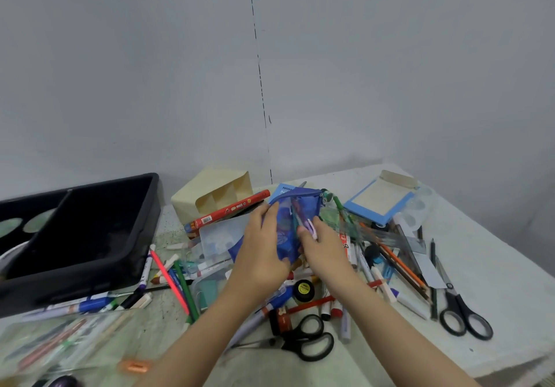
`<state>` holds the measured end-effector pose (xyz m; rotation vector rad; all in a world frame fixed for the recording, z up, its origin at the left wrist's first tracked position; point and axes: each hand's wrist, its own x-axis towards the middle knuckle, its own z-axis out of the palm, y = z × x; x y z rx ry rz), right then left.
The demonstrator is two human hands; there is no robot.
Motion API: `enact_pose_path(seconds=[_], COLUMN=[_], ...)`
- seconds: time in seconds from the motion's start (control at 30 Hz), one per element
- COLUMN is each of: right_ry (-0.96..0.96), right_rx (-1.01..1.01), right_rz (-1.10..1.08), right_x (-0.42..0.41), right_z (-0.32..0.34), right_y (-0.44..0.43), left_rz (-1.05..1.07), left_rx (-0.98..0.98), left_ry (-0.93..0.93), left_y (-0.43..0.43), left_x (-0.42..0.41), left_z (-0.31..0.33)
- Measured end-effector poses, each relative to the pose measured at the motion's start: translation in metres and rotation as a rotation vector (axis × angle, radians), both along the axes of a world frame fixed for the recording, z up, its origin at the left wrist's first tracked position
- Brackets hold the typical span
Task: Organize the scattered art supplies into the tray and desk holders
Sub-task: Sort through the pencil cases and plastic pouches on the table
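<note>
Blue, likely soft pouch [286, 221] is gripped mid-frame by the left hand [264, 248], a pen [312, 228] pinched by the right hand [326, 247].

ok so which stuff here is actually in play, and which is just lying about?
In play: left hand gripping blue pouch; right hand pinching lilac pen; black tray; cream holder.

Lying about: near scissors; right scissors; red tube; paint pot; orange sharpener.
</note>
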<state>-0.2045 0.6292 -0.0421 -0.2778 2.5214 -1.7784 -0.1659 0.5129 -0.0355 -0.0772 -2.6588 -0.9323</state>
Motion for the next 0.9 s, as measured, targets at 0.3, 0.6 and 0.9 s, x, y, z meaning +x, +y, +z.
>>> enact_pose_path(seconds=[0.3, 0.6, 0.9], right_ry=[-0.278, 0.08, 0.138], right_rx=[-0.152, 0.504, 0.251], right_rz=[0.201, 0.224, 0.055], right_x=[-0.005, -0.011, -0.013], right_z=[0.011, 0.006, 0.0], right_y=[-0.003, 0.002, 0.03], left_rz=[-0.074, -0.135, -0.011], left_rx=[0.024, -0.038, -0.241], left_ry=[0.031, 0.056, 0.004], left_y=[-0.015, -0.025, -0.046], left_x=[0.001, -0.006, -0.016], left_z=[-0.003, -0.006, 0.001])
